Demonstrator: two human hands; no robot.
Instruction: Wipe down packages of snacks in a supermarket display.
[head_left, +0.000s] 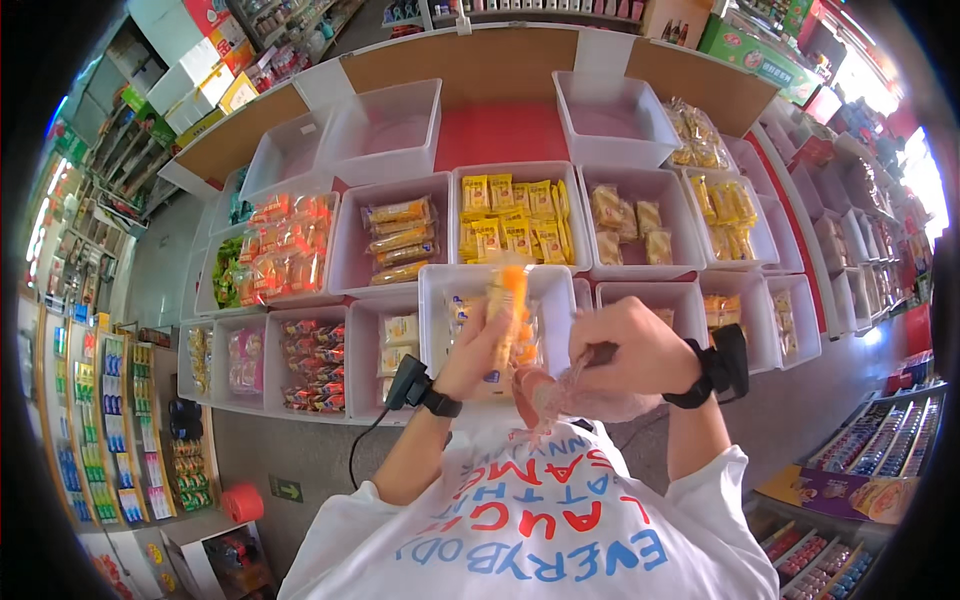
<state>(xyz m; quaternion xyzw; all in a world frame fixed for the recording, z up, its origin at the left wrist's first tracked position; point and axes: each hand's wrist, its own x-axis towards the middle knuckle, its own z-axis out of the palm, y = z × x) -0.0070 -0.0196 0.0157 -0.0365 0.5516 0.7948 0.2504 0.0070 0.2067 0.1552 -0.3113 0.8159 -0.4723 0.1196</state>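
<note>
My left hand (472, 352) is closed around a long wrapped snack (508, 300), orange and yellow in clear film, held upright over a white plastic bin (435, 300) of packets. To its right, my right hand (626, 352) has its fingers curled on a crumpled, see-through pinkish plastic bag (551, 394), which hangs in front of my shirt. The bag's upper edge comes close to my left hand; whether they touch I cannot tell. Beyond my hands, a bin (459, 217) holds yellow packets (514, 225), and the bin to its left holds long wrapped rolls (399, 240).
Bins with orange-red packets (289, 247) and red-wrapped snacks (313, 364) stand at the left. At the right are bins with pale wrapped cakes (622, 217) and yellow packs (724, 210). Several bins without visible goods, such as one bin (615, 112), stand at the back by a brown board (465, 64).
</note>
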